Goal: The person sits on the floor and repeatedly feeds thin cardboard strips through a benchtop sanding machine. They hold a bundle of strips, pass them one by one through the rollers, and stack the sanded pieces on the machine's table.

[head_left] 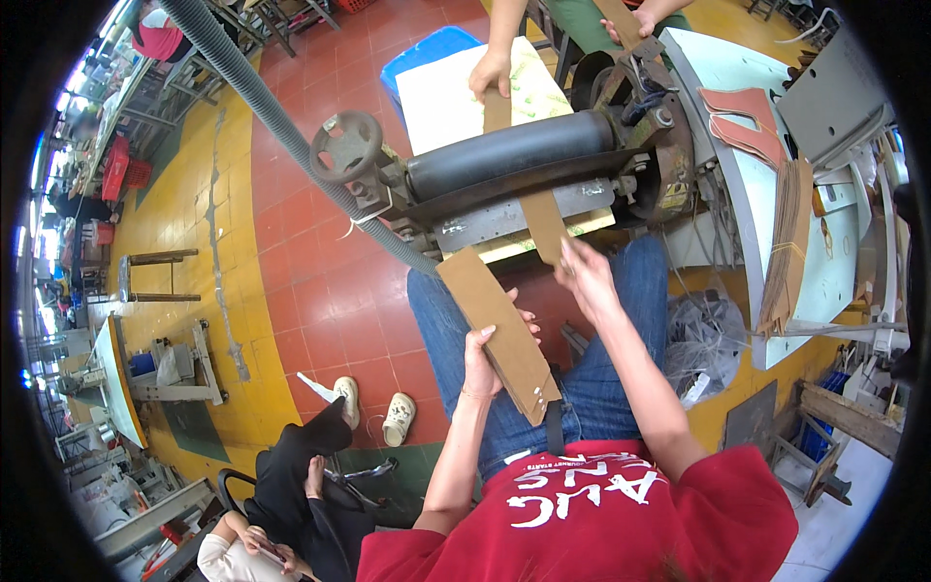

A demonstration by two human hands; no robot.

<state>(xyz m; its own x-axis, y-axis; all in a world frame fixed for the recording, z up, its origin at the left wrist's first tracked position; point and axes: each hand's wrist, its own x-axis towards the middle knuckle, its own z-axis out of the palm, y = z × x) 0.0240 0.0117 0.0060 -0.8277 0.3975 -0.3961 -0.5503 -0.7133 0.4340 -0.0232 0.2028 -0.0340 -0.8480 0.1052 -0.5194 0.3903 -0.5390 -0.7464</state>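
My left hand is closed around a stack of long brown strips, which lies slantwise over my lap. With my right hand I pinch the near end of a single brown strip. That strip runs up over the metal plate and passes under the edge of the roller machine, which has a wide black roller. Beyond the roller, another person's hand is on a brown strip over a white and yellow board.
A handwheel and a grey ribbed hose flank the machine's left. At right, a pale table carries a bundle of brown strips and pinkish cut pieces. A plastic bag lies below. Someone sits at lower left.
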